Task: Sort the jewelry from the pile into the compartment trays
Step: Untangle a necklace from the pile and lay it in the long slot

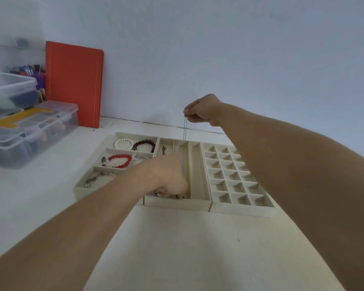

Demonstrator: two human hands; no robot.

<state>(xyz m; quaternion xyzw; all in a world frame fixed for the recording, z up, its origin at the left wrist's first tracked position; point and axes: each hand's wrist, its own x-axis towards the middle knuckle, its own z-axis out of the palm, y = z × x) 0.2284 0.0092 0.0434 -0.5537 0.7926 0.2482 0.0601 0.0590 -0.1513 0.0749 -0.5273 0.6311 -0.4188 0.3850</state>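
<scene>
A thin chain necklace hangs straight down from the right hand, whose grip pinches its top end well above the trays. The chain drops into a long slot of the middle tray, which has several narrow lengthwise compartments. The left hand reaches into the near end of that tray with fingers curled down; whether its grip holds the chain's lower end or something else I cannot tell, though small dark and metal bits show under the fingers. A small pendant lies in the tray's far-left slot. Touching its left side, the left tray holds a white pearl bracelet, a dark red bead bracelet, a bright red bead bracelet and a metal chain piece. On the right, the grid tray has many small square cells. All 3 trays sit on the white bench. At far left stand clear plastic boxes and a red book leaning on the wall.
</scene>
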